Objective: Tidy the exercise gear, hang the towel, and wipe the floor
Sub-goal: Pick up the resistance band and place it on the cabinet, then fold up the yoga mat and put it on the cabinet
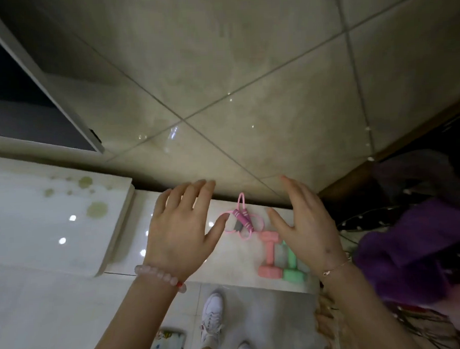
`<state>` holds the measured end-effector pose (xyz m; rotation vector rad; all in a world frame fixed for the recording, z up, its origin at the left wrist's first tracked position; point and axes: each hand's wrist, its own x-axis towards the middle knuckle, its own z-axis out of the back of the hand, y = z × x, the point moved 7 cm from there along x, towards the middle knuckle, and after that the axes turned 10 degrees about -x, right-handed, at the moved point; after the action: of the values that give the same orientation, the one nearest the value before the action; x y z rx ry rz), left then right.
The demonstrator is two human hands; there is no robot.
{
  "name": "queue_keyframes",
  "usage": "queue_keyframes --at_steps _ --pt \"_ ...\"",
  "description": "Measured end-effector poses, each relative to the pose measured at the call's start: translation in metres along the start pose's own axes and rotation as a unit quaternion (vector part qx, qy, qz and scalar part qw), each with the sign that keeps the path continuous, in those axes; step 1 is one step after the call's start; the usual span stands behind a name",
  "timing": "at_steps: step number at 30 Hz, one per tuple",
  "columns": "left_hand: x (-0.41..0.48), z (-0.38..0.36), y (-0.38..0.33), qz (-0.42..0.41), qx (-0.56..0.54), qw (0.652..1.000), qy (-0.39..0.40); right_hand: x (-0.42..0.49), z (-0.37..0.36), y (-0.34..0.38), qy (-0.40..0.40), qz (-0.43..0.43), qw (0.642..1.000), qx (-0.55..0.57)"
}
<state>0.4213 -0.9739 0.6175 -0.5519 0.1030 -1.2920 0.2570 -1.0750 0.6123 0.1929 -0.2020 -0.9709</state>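
Your white desk (227,266) carries the gear, and a purple towel (411,245) is heaped at three o'clock beyond its edge. Your left hand (178,229) and right hand (307,223) hover above it, fingers (195,194) spread wide, holding nothing. Between them a pink dumbbell (269,254) and a green dumbbell (292,266) lie side by side, with the pink jump rope (241,218) at eleven o'clock of them.

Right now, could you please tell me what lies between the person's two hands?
In the head view, a pink skipping rope with purple handles lies on the white ledge between the left hand and right hand.
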Motion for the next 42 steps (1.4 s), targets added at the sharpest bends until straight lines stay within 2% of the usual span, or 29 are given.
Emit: queue_keyframes --at_steps 7,13,18,23,28,32,42 --pt "-0.023 0.061 -0.045 -0.006 0.021 1.0 -0.022 -0.031 0.065 0.021 -0.029 0.02 0.999 0.03" --pt "-0.06 0.086 -0.078 0.016 0.049 0.997 -0.057 -0.06 0.1 0.03 -0.052 0.072 0.995 0.045" --pt "-0.112 0.107 -0.102 0.08 0.072 0.989 -0.102 -0.091 0.113 0.04 -0.041 0.143 0.985 0.089" --pt "-0.178 0.113 -0.124 0.171 0.095 0.974 -0.111 -0.128 0.121 0.052 -0.02 0.217 0.971 0.1" --pt "-0.246 0.131 -0.144 0.249 0.124 0.95 -0.139 -0.171 0.121 0.078 0.017 0.29 0.953 0.09" --pt "-0.307 0.154 -0.159 0.298 0.156 0.925 -0.174 -0.212 0.129 0.118 0.028 0.369 0.923 0.105" --pt "-0.492 0.208 -0.198 0.422 0.232 0.834 -0.27 -0.348 0.137 0.219 0.073 0.527 0.831 0.162"
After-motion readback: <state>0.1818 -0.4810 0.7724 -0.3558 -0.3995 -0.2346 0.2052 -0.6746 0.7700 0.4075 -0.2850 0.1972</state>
